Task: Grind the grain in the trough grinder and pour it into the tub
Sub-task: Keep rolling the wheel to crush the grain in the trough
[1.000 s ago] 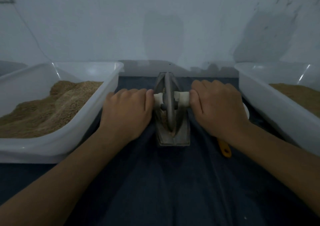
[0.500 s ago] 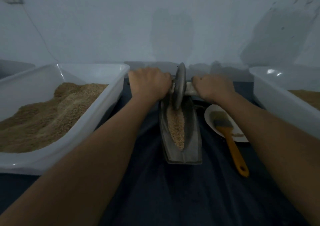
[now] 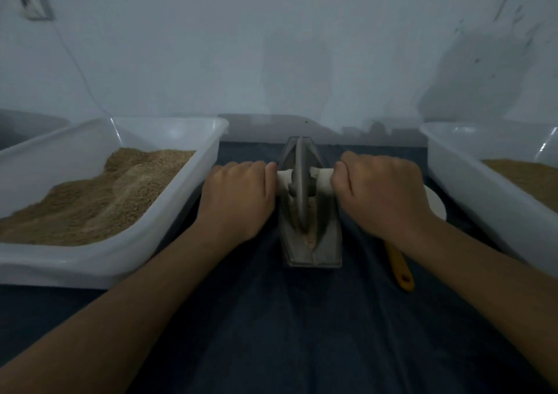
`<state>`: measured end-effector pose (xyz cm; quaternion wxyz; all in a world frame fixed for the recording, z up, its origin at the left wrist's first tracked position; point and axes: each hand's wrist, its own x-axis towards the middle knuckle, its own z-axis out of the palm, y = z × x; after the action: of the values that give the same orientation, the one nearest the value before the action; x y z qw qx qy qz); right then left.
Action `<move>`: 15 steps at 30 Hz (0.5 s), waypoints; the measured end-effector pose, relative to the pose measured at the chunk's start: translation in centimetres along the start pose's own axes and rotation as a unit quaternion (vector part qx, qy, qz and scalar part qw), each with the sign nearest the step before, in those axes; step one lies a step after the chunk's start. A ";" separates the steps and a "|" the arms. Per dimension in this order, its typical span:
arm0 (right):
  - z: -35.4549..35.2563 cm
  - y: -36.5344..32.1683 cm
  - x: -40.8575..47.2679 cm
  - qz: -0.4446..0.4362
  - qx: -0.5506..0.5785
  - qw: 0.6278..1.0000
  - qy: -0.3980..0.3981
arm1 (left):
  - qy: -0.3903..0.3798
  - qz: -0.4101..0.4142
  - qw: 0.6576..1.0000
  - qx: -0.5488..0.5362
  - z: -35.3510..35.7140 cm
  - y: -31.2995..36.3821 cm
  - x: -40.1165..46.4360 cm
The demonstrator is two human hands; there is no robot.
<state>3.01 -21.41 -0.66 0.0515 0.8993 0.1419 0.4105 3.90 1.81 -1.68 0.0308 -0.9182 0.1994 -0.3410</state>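
Both hands, left hand [image 3: 238, 200] and right hand [image 3: 380, 194], clench axle handles [image 3: 321, 182], grinding grain [image 3: 309, 236] in trough [image 3: 311, 242]; next, roll wheel [image 3: 300, 182] forward

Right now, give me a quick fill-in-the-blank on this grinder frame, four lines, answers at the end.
1. Both hands grip the pale ____ on either side of the grinding wheel.
2. The wheel stands in a narrow metal ____ that holds some grain.
3. The left hand is nearer the white tub that is heaped with ____.
4. Past the right hand, the brush's visible handle is ____ in colour.

Answers: handle; trough; grain; yellow
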 end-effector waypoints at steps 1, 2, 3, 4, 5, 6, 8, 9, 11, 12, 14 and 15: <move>0.7 0.1 0.8 -0.014 -0.035 0.999 -0.031 | -0.014 -0.002 0.999 0.030 0.7 -0.1 0.9; 1.6 0.4 1.6 -0.037 -0.065 0.995 -0.071 | -0.026 -0.004 0.998 0.061 1.4 -0.3 2.0; 2.6 0.9 2.7 -0.049 -0.077 0.990 -0.107 | -0.037 -0.007 0.996 0.087 2.1 -0.3 3.2; 3.8 1.5 3.8 -0.042 -0.072 0.986 -0.141 | -0.048 -0.012 0.993 0.104 2.7 -0.4 4.3; 4.9 2.0 5.1 -0.029 -0.072 0.980 -0.182 | -0.058 -0.016 0.992 0.113 3.4 -0.5 5.6; 5.9 2.6 6.4 -0.013 -0.062 0.974 -0.219 | -0.074 -0.031 0.991 0.104 4.0 -0.8 6.9; 7.5 3.7 9.0 0.000 -0.002 0.958 -0.286 | -0.129 -0.083 0.986 0.067 5.0 -1.4 9.3; 8.2 4.1 10.0 -0.011 0.027 0.949 -0.315 | -0.150 -0.103 0.982 0.057 5.3 -1.6 10.3; 8.8 4.3 11.2 -0.026 0.058 0.931 -0.359 | -0.163 -0.113 0.979 0.055 5.4 -1.7 11.1; 8.8 4.4 11.3 -0.023 0.068 0.929 -0.363 | -0.155 -0.106 0.981 0.056 5.2 -1.6 10.8; 8.5 4.4 10.4 -0.016 0.072 0.939 -0.336 | -0.118 -0.081 0.988 0.060 4.7 -1.2 9.6; 7.9 4.1 9.7 0.001 0.070 0.947 -0.315 | -0.098 -0.064 0.991 0.061 4.4 -1.0 8.7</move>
<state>15.82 -22.25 2.02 0.0299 0.9842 0.1459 0.0956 13.07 -1.01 0.51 0.0843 -0.9545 0.1154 -0.2619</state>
